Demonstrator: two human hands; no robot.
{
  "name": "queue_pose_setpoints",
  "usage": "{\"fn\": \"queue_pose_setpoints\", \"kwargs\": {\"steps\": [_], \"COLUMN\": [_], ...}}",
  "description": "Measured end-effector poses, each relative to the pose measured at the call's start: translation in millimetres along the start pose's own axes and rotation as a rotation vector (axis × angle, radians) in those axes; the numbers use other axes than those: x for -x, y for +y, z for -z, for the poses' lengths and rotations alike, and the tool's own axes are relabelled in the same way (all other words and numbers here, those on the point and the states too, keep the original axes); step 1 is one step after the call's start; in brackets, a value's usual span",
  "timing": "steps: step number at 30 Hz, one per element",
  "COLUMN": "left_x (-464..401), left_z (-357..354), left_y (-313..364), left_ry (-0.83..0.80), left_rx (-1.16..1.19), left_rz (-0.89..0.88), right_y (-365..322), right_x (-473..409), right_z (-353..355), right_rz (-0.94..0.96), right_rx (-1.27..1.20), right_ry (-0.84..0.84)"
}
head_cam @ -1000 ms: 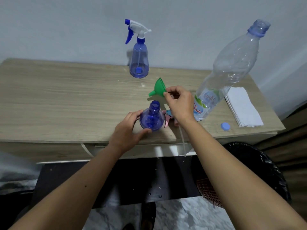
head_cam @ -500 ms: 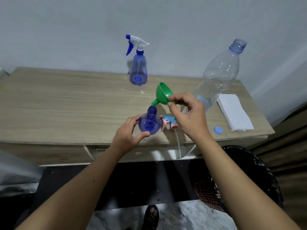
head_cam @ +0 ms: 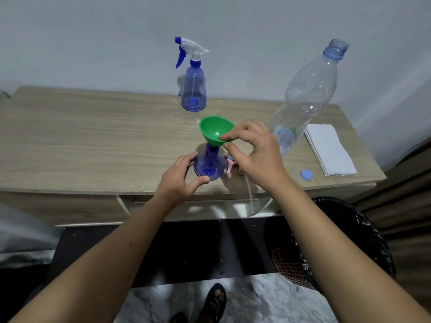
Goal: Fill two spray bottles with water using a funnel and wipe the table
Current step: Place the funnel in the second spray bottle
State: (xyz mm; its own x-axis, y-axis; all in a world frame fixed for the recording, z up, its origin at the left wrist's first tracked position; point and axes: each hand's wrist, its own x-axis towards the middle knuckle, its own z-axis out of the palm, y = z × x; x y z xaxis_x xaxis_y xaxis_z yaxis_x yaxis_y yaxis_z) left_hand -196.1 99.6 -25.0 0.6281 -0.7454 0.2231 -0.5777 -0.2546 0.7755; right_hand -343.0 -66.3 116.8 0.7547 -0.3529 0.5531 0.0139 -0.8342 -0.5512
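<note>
An open blue spray bottle [head_cam: 209, 164] stands near the front edge of the wooden table [head_cam: 93, 141]. My left hand [head_cam: 179, 183] grips its body. A green funnel [head_cam: 214, 132] sits upright with its spout in the bottle's neck, and my right hand [head_cam: 254, 152] pinches the funnel's rim. The bottle's pink and blue spray head [head_cam: 229, 163] lies on the table behind my right hand, its tube hanging over the edge. A second blue spray bottle [head_cam: 193, 78] with its white and blue trigger head on stands at the back.
A large clear water bottle [head_cam: 307, 94] without its cap stands to the right. Its blue cap [head_cam: 306, 175] lies near the front edge. A folded white cloth [head_cam: 328, 148] lies at the far right. A black bin [head_cam: 363, 241] stands on the floor to the right.
My right hand lifted the green funnel off the table, turned it upright and set its spout into the open bottle's neck. My left hand kept hold of the bottle.
</note>
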Motion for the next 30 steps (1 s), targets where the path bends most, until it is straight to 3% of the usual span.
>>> {"fn": "queue_pose_setpoints", "kwargs": {"steps": [15, 30], "left_x": [1.5, 0.1], "left_z": [3.7, 2.8], "left_y": [2.3, 0.2], "left_ry": [-0.007, -0.033], "left_rx": [0.020, -0.034], "left_rz": [0.014, 0.065], "right_y": [-0.4, 28.4], "right_x": [13.1, 30.0], "right_z": [5.5, 38.4], "right_rz": [-0.041, -0.458], "right_rx": [-0.034, -0.054], "right_ry": [0.026, 0.529]}}
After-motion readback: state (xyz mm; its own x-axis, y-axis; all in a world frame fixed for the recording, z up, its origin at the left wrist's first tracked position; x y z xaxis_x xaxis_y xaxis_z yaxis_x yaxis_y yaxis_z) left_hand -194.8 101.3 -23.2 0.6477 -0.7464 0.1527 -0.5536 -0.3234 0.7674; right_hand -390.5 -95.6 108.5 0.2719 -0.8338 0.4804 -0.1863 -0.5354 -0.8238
